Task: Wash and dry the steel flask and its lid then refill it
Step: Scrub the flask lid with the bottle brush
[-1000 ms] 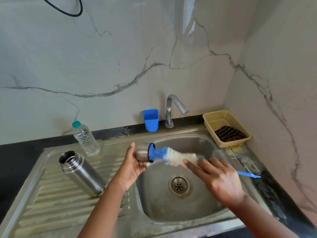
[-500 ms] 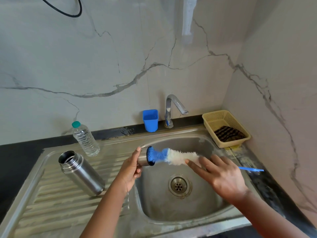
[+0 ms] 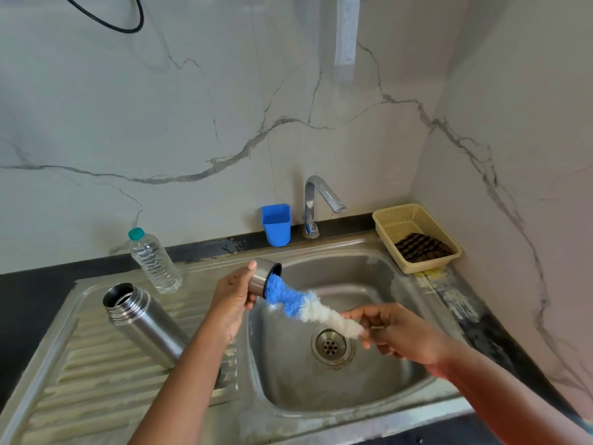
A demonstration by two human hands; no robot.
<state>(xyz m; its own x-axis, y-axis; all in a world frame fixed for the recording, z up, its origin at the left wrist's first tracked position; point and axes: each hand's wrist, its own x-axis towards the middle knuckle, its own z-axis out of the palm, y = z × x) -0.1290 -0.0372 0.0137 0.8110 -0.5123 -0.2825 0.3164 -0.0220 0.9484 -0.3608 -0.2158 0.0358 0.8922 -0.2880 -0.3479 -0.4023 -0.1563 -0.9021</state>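
Nearest, on the ribbed drainboard (image 3: 80,380) left of the basin: the steel flask (image 3: 144,322), lying tilted with its open, threaded mouth up and to the left, body brushed and shiny, no cap on. Probably parked there to free both hands for the lid, and on the ribs so any water drains toward the sink (image 3: 369,380).

Next, over the basin just right of the drain (image 3: 330,345): the right grip (image 3: 401,335), clenched around the handle end of the bottle brush (image 3: 308,305), fingertips pinching just behind the white bristles. Held that short, most likely, for control of the floppy head. Rest of the handle hidden behind the hand.

Farther up and left, above the basin's near-left corner: the left grip (image 3: 232,297), grasping the lid (image 3: 264,277) around its steel wall, thumb along the top. Lid a short steel cup with a dark rim, turned so its opening faces right and down toward the brush. Blue bristle tip pushed into that opening, white part trailing out. Kept over the basin, presumably, so drips fall in the sink. Judged as the scrubbing step for the lid; rinsing, drying and refilling not yet done.

Beyond, on the drainboard's far edge: a clear water bottle (image 3: 155,263) with a teal cap, perhaps there for the refill. At the back on the dark desk (image 3: 32,293): a blue cup (image 3: 276,224), then the tap (image 3: 317,200), no water running. Far right corner: a yellow basket (image 3: 414,216) holding a dark striped cloth (image 3: 422,247), likely for drying.
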